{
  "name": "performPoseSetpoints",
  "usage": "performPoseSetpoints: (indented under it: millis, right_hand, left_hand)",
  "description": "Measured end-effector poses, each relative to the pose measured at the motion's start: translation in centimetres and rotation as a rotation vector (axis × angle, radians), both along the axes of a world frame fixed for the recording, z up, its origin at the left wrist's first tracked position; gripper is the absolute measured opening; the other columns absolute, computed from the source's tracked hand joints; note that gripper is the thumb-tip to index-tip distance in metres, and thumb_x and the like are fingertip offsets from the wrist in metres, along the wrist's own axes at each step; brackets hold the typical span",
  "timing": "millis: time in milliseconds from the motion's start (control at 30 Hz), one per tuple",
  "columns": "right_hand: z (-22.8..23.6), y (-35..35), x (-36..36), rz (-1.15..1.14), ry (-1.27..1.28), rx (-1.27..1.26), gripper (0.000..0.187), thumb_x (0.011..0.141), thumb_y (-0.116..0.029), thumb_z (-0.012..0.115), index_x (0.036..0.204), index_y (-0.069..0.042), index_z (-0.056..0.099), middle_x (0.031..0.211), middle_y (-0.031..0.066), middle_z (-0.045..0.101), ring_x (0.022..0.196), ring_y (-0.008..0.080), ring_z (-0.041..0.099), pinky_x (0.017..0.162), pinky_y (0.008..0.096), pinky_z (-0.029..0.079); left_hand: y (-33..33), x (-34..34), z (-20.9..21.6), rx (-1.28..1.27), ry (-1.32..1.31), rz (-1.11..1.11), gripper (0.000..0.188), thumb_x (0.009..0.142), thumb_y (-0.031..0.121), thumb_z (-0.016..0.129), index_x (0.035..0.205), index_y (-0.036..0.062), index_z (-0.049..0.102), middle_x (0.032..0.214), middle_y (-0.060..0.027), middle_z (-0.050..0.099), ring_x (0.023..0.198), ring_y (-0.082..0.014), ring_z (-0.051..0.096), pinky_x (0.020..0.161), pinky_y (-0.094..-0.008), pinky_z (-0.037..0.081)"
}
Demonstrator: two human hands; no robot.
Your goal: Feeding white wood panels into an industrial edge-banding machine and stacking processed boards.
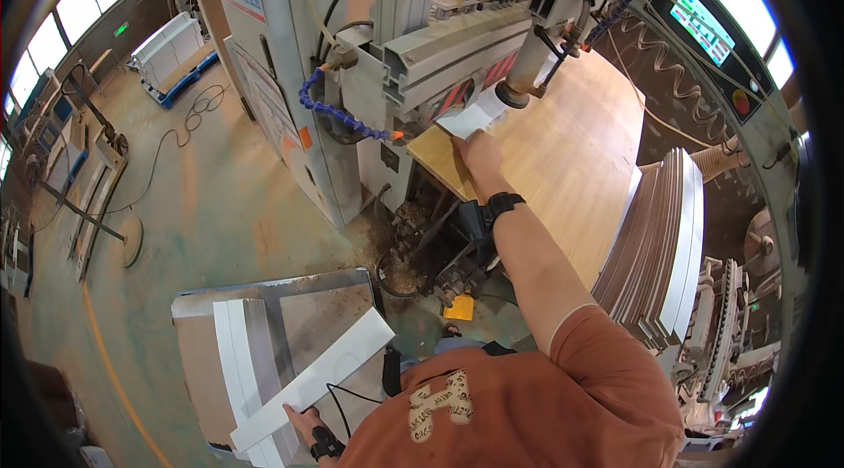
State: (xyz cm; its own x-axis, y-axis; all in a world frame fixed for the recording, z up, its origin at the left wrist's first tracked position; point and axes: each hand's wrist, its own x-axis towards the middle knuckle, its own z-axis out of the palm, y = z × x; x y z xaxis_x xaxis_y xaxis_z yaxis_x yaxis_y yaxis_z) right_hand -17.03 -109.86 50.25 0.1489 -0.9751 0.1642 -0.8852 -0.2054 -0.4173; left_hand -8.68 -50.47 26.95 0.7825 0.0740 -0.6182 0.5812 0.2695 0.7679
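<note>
At the lower left, my left hand (304,421) is closed on the edge of a long white board (321,371), which lies at a slant across a stack of white boards (237,341). My right hand (481,158) reaches forward to the machine's wooden table (571,169). Its fingers are closed on the near edge of a white panel (475,116), which lies flat at the table's far left corner. A cylindrical machine head (517,90) stands at the panel's right end. Part of the panel is hidden by my hand and the machine.
A stack of brown-edged white panels (664,244) stands right of the table. A blue segmented hose (338,116) hangs beside the grey cabinet (290,116). The lit control screen (703,26) is at upper right. A hand truck (97,169) and a cable (167,147) are on the left floor.
</note>
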Motion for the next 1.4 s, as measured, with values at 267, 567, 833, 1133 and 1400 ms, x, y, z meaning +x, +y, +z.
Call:
performPoseSetpoints:
  millis: [267,567,833,1133,1400]
  right_hand:
    - [-1.0,1.1,1.3,0.033,0.060,0.025,0.049,0.073,-0.043,0.048,0.085,0.004,0.055,0.088,0.0239,0.054,0.084,0.0361,0.052,0.071,0.0419,0.042]
    - [-3.5,8.9,-4.7,0.284,-0.837,0.150,0.019,0.078,-0.016,0.052,0.089,-0.001,0.050,0.055,-0.0027,0.038,0.044,0.0040,0.033,0.037,0.0184,0.029]
    - [-4.3,8.3,-8.1,0.203,-0.703,0.020,0.028,0.082,-0.029,0.047,0.062,-0.009,0.042,0.049,-0.0034,0.032,0.038,0.0037,0.029,0.033,0.0177,0.023]
    - [-3.9,5.9,-9.2,0.003,-0.491,-0.281,0.037,0.081,-0.038,0.044,0.055,-0.012,0.039,0.046,-0.0042,0.030,0.037,0.0054,0.026,0.035,0.0209,0.020]
    - [-3.6,7.7,-7.7,-0.049,-0.366,-0.417,0.029,0.080,-0.034,0.043,0.065,-0.010,0.036,0.051,-0.0018,0.033,0.042,0.0093,0.031,0.039,0.0234,0.025]
  left_hand:
    - [4.2,-2.0,-3.5,-0.061,0.044,0.174,0.039,0.085,0.032,0.035,0.108,0.0011,0.041,0.102,-0.0100,0.048,0.093,-0.0199,0.047,0.081,-0.0269,0.038]
    - [5.6,-1.9,-10.6,-0.660,0.423,0.760,0.028,0.083,0.013,0.041,0.107,-0.0005,0.038,0.113,-0.0143,0.041,0.105,-0.0313,0.040,0.087,-0.0472,0.035]
    - [7.4,0.0,-23.8,-0.497,0.222,0.829,0.026,0.082,0.012,0.041,0.104,-0.0009,0.038,0.103,-0.0138,0.043,0.094,-0.0311,0.046,0.076,-0.0431,0.045]
    - [9.8,10.9,-38.4,-0.308,0.381,1.043,0.017,0.079,0.020,0.052,0.082,0.0040,0.047,0.068,-0.0075,0.052,0.054,-0.0153,0.051,0.048,-0.0229,0.046]
    - [9.8,17.1,-51.9,-0.275,0.233,1.027,0.024,0.079,0.018,0.053,0.089,-0.0031,0.046,0.076,-0.0083,0.046,0.065,-0.0162,0.047,0.061,-0.0216,0.047]
